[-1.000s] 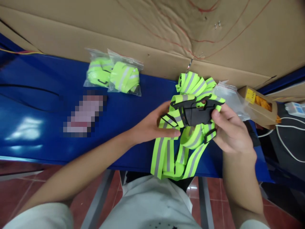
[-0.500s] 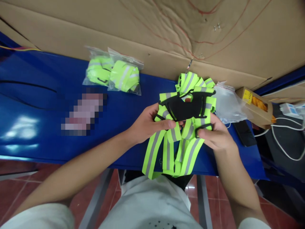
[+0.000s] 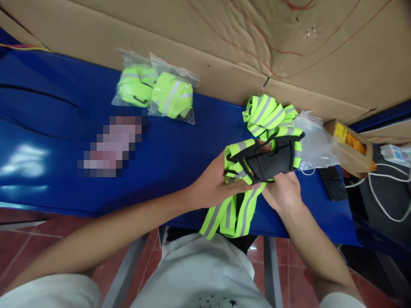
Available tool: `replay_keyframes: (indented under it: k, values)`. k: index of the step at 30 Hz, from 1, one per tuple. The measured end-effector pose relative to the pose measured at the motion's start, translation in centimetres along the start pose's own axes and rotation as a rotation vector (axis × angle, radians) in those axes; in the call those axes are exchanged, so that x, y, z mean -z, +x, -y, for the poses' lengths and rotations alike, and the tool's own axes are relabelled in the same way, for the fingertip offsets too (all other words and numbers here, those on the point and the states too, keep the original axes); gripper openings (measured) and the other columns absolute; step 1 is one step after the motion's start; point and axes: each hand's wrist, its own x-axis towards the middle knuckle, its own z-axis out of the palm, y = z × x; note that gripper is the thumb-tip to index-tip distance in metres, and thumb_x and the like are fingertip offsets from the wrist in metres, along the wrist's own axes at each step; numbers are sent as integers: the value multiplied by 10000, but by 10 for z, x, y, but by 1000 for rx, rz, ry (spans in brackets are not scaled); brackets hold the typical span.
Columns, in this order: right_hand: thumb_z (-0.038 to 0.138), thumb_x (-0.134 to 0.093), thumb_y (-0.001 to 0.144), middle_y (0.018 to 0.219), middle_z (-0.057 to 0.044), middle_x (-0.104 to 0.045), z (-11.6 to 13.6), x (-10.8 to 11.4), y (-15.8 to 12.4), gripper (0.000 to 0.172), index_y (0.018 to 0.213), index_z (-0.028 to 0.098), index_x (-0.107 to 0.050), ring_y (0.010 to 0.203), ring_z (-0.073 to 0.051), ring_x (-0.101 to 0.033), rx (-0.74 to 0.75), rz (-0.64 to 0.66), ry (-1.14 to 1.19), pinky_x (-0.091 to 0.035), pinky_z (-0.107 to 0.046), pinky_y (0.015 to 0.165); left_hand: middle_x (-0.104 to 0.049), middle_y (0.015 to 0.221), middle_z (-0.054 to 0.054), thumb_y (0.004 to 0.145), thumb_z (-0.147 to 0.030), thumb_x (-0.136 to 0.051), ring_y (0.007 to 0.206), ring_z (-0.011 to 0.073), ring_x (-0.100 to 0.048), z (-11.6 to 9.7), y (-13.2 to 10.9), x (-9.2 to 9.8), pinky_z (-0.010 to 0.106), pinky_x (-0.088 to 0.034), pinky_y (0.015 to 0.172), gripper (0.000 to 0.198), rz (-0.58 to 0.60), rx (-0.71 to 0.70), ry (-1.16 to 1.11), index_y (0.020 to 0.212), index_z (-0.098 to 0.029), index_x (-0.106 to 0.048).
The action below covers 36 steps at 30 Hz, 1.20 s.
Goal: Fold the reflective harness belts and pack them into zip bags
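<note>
Gripping one bundle (image 3: 268, 162) with left fingers (image 3: 238, 187), right fingers' (image 3: 289, 179) grip unclear, two bundles (image 3: 136, 85) (image 3: 173, 95) bagged.

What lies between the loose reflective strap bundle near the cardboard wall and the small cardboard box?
In the head view, a clear plastic bag lies between the strap bundle and the box.

Black phone (image 3: 334, 184) on blue table (image 3: 173, 156), cardboard box (image 3: 348, 156) near.

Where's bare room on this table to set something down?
Bare blue tabletop: between pixelated item, bagged straps and left hand; also left of that item, below the cables. Crowded: right side, with held straps, bundled straps, clear bag, phone, box.
</note>
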Motion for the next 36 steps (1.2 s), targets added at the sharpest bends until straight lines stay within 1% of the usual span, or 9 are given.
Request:
replay_keyframes:
  k: [6,10,12,18,22,26,29,31,36]
  values:
    - [536,-697,902,975,-49,-752,-13,8,-2,270,957,272,-710,1098,-290,-706,120,-88,-158,-593,-469,991,-791,1150,82,777,-387,-881,1165,276,-700,-1,2,-3,429,-530,1103,419,-1,-3,2,1132,-201,-758]
    - [483,-852,793,1248,-52,-731,10,23,6,443,1167,292,-713,1337,-295,-607,137,218,-164,-496,-442,1152,-758,1269,72,798,-337,-860,1224,256,-684,-1,7,-1,386,-521,1111,411,-45,59,-167,1164,-193,-739]
    - [530,-866,770,1310,-46,-714,23,28,11,535,1230,312,-701,1354,-291,-601,133,268,-97,-479,-446,1172,-759,1260,83,817,-314,-845,1209,259,-689,1,7,-1,391,-525,1097,414,-6,116,-195,1191,-174,-734]
    - [405,-891,783,1020,1,-767,37,26,19,327,1049,282,-746,977,-216,-732,199,37,-190,-600,-372,933,-804,1087,72,714,-305,-931,1024,249,-743,5,5,0,388,-585,952,437,-6,330,-318,1103,-177,-780]
    - [305,-906,773,894,17,-739,52,15,8,254,971,279,-749,864,-195,-707,385,-125,-311,-611,-353,855,-812,983,62,680,-280,-960,854,205,-766,-2,2,0,327,-611,820,392,153,538,-659,1023,-186,-795]
    - [221,-891,788,958,9,-771,68,9,4,325,1084,279,-771,882,-200,-726,685,-189,-427,-618,-360,842,-817,1055,95,832,-319,-856,970,222,-782,-14,-1,0,312,-616,883,284,404,523,-853,1075,-187,-794]
    - [222,-831,850,1026,-20,-802,76,18,7,335,1181,240,-778,918,-225,-753,1079,-83,-560,-625,-400,849,-777,1235,126,952,-394,-723,1179,271,-736,-29,-2,2,382,-578,1036,344,612,477,-893,1225,-188,-754]
    - [228,-746,919,1099,-45,-806,80,28,6,321,1240,223,-770,958,-245,-758,1236,15,-677,-628,-422,864,-740,1323,128,956,-473,-701,1248,298,-701,-40,-2,4,415,-554,1084,415,657,442,-859,1267,-201,-737]
    - [179,-591,1001,1312,-12,-745,91,43,-6,390,1333,337,-723,1207,-276,-688,1123,102,-1007,-596,-443,1036,-772,1249,125,799,-752,-705,1190,330,-727,-53,5,8,437,-578,1050,694,560,391,-679,1205,-193,-767]
